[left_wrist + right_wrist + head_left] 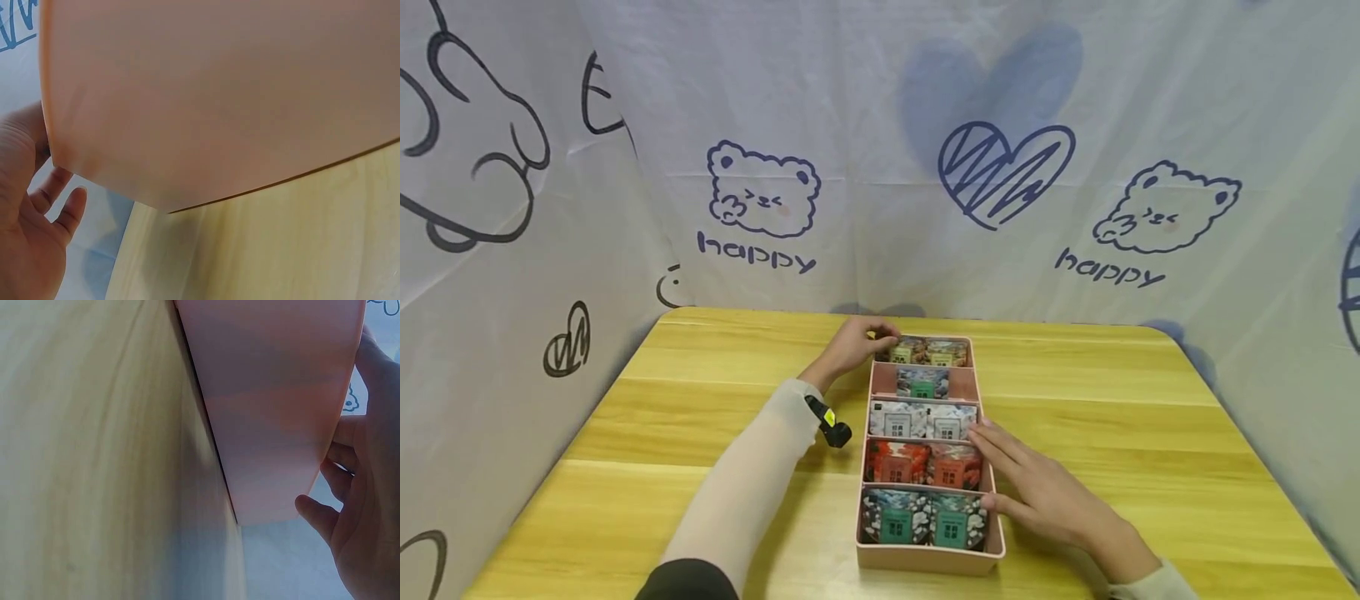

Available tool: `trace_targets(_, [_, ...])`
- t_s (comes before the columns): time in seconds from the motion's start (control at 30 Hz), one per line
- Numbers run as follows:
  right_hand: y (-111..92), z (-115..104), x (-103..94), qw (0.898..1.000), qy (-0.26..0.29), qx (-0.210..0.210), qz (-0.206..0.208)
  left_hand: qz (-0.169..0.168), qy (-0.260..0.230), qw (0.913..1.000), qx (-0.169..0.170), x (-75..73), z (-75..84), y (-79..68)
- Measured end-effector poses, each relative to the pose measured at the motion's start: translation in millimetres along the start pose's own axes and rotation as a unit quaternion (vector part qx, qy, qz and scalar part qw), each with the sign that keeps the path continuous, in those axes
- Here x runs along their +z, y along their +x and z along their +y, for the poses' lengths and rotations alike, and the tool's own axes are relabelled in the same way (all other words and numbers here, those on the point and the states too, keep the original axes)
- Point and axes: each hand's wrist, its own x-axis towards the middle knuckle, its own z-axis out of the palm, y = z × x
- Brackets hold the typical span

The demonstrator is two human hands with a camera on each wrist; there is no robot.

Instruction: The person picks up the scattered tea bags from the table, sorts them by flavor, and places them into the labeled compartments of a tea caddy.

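A long pink box (923, 557) lies lengthwise on the table, split into several compartments of small square packets. Two yellow-labelled packets (946, 353) are at the far end; nearer come one blue-and-green packet (922, 384), white packets (898, 421), red packets (897, 464) and dark green packets (891, 518). My left hand (857, 343) is at the far left corner, fingertips right at the rim; its lower fingers (70, 212) stand off the box wall. Along the near right side, my right hand (1048, 496) rests with extended fingers on the rim, thumb by the nearest compartment.
The wood-grain table (1112, 400) extends on both sides of the box. A white cloth with drawn bears and hearts (880, 208) hangs behind and at the left. A black strap (829, 421) sits around the left wrist.
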Motion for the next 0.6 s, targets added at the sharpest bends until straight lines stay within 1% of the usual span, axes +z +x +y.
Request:
trace_targets(0.1, [-0.1, 0.3, -0.2, 1.000, -0.001, 0.000, 0.001, -0.004, 0.017, 0.9998, 0.005, 1.5, 0.2, 0.5])
trace_targets(0.27, [-1.1, 0.5, 1.0, 1.000, -0.008, -0.007, 0.007, -0.007, 0.027, 0.9996, 0.003, 1.8, 0.1, -0.9])
trace_targets(0.37, [-1.8, 0.7, 1.7, 1.000, -0.008, -0.009, 0.008, -0.002, 0.028, 0.9996, 0.001, 0.3, -0.2, -1.5])
trace_targets(0.6, [-1.1, 1.0, 2.1, 1.000, -0.011, -0.015, 0.008, 0.017, 0.037, 0.9991, 0.009, -6.4, -0.5, -4.7])
